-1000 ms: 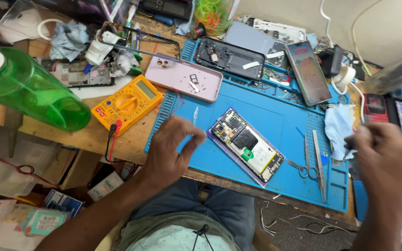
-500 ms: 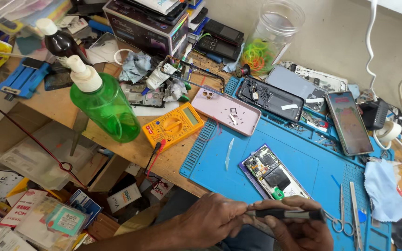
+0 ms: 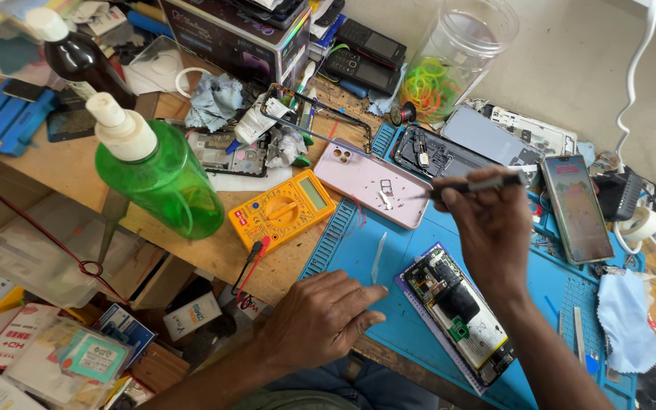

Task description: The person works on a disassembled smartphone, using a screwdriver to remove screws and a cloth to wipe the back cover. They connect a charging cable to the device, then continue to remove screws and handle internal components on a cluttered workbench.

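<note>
My right hand is raised over the blue work mat and grips a thin dark tool whose tip points left at the pink phone back cover. Small loose parts lie on that cover. Below the right wrist lies an opened phone with its battery and circuit board exposed. My left hand rests at the mat's near edge, fingers loosely bent, holding nothing. A thin pale strip lies on the mat just beyond its fingertips.
A yellow multimeter and a green squeeze bottle stand left of the mat. A lit phone, a dark phone frame, a clear jar of rubber bands and a pale cloth ring the mat's far and right sides.
Both hands were together low at the table's front edge on the dark tool. The right hand has since lifted it toward the pink cover, and the left hand has settled on the mat's edge.
</note>
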